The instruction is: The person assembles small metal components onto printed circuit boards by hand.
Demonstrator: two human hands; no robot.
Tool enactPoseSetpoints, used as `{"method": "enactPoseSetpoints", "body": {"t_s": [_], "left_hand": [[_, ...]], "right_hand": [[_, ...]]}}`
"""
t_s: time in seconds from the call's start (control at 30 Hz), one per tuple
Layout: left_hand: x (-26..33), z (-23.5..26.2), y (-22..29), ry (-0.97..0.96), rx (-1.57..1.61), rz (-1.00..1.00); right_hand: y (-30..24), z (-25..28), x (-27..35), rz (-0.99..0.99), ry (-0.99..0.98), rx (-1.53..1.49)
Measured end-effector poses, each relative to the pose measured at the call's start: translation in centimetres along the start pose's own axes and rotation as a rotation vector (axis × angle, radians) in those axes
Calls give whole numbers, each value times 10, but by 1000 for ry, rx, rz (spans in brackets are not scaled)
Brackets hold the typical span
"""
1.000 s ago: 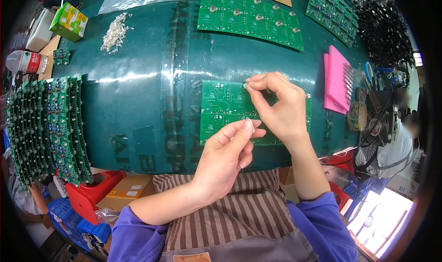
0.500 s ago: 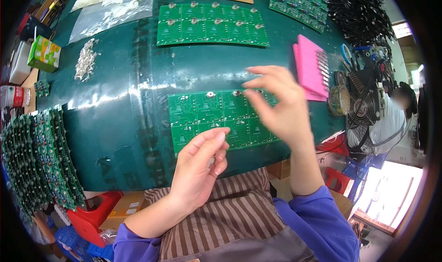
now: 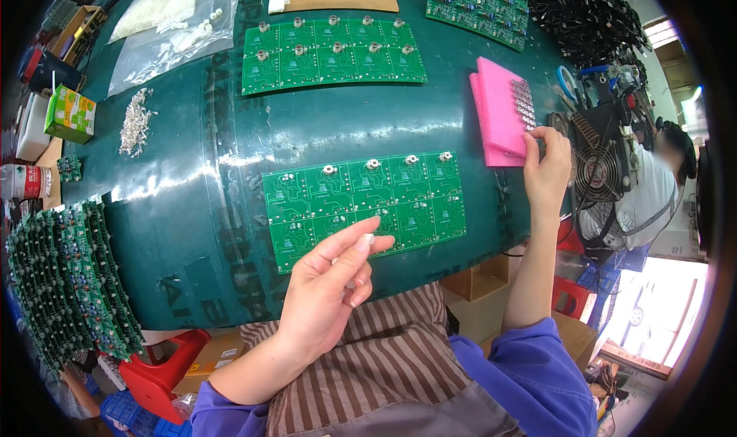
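Note:
A green circuit board panel [image 3: 307, 207] lies on the dark green table mat [image 3: 184, 222] in front of me, with several small metal parts seated along its far row. My left hand [image 3: 330, 283] hovers over the panel's near edge, thumb and fingers pressed together with nothing visible between them. My right hand [image 3: 546, 172] reaches to the right, its fingertips on the near corner of a pink foam block [image 3: 495, 107]. Rows of small metal parts [image 3: 523, 103] stand stuck in that block. Whether the fingers pinch one is hidden.
A second green panel [image 3: 330, 53] with metal parts lies farther back. Stacked boards [image 3: 61, 283] stand at the left edge, with a pile of loose metal bits [image 3: 134, 122] and a plastic bag [image 3: 169, 23] beyond. A small fan [image 3: 595, 164], tangled black wires [image 3: 591, 15] and another person [image 3: 652, 184] are at right.
My right hand left the near panel and moved right to the pink foam block. The left hand lowered slightly toward me. My head turned, so the scene shifted left.

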State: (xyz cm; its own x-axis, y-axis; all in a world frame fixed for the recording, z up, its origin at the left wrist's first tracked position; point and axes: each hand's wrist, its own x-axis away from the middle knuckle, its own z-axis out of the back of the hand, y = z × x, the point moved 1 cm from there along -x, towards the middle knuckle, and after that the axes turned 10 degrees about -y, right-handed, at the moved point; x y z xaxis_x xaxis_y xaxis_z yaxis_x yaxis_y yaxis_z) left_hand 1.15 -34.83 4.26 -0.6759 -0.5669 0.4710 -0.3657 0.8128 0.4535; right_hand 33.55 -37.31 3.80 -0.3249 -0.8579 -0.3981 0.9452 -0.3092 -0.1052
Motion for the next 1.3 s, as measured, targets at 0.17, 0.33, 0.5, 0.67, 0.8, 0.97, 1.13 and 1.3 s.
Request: {"method": "enactPoseSetpoints", "body": {"t_s": [0.17,0.33,0.5,0.67,0.8,0.97,1.13,1.3], "left_hand": [[-2,-2,-3,4,33,12],[-3,-2,-3,-12,31,27],[-3,1,-7,-43,14,-19],[0,1,-7,-80,10,-52],[2,3,-5,-65,2,-56],[4,5,-3,-51,30,-61],[6,12,1,-44,72,-83],[10,16,4,-1,97,-76]], "right_hand": [[0,1,5,-104,42,-22],[-30,15,10,-107,-8,-272],[-122,21,44,43,-418,-1464],[-156,13,59,0,-543,-1651],[-161,12,59,10,-526,-1620],[-165,9,59,125,-454,-1462],[-172,13,50,221,-449,-1226],[-182,10,32,402,-486,-1132]]}}
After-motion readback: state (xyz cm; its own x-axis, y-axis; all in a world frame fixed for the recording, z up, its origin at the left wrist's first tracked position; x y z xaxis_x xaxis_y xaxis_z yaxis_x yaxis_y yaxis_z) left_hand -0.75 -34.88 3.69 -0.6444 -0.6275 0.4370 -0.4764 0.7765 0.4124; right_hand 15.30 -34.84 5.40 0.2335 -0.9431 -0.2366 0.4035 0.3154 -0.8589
